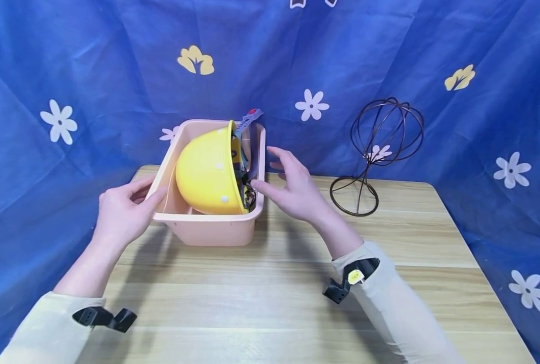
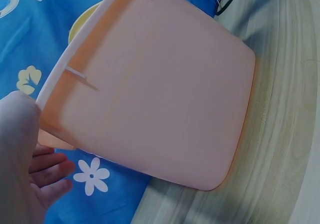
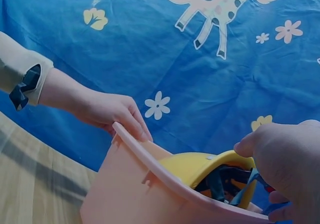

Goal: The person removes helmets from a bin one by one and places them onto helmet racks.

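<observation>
A pink plastic bin [image 1: 215,230] stands on the table, and a yellow hard hat [image 1: 206,172] lies on its side inside it. The hat's open underside, with dark straps [image 3: 220,181], faces right. Beside the hat a blue-grey handle-like piece with a red spot [image 1: 251,116] sticks up over the back rim; its kind is unclear. My left hand [image 1: 126,210] grips the bin's left rim, thumb on the inner side and fingers outside. At the right rim is my right hand [image 1: 294,189], fingers apart outside the wall and thumb over the edge; whether it touches is unclear.
A dark wire stand with a round cage top [image 1: 365,162] stands on the table right of the bin. The wooden table [image 1: 251,298] meets a blue patterned cloth [image 1: 260,60] behind and at both sides.
</observation>
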The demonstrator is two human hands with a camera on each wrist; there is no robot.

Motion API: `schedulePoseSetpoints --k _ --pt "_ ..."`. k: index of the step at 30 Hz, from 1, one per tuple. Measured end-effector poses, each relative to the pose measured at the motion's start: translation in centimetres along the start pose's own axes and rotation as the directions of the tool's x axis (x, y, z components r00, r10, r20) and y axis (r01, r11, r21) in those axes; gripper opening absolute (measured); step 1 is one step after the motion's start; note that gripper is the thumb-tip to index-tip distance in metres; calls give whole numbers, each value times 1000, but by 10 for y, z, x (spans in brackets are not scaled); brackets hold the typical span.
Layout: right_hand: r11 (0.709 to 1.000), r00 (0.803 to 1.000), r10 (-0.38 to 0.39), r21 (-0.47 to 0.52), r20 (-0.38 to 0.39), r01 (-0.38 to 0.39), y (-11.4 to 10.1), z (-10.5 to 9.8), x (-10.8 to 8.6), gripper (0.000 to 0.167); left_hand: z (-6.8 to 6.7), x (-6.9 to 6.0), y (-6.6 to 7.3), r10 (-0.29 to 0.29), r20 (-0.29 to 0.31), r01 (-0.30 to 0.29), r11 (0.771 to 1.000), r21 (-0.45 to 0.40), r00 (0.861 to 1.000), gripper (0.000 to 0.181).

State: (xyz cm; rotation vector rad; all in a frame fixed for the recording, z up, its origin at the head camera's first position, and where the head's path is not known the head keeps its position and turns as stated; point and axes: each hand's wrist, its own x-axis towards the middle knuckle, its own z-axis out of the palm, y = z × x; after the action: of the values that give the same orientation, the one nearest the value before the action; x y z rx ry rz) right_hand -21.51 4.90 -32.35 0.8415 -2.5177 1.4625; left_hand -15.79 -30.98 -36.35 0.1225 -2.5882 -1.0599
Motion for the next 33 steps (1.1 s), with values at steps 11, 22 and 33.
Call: schedulePoseSetpoints --k 11,22,33 --pt "999 998 19 48 59 -22 -5 19 15 64 3 -2 -3 -87 -6 86 995 -56 996 48" --pt "999 993 45 9 109 -46 -12 35 27 59 4 -2 1 -88 9 88 994 -65 996 47" --pt "993 988 89 61 130 -97 -18 46 41 48 4 -3 0 -71 -3 71 994 -80 997 47"
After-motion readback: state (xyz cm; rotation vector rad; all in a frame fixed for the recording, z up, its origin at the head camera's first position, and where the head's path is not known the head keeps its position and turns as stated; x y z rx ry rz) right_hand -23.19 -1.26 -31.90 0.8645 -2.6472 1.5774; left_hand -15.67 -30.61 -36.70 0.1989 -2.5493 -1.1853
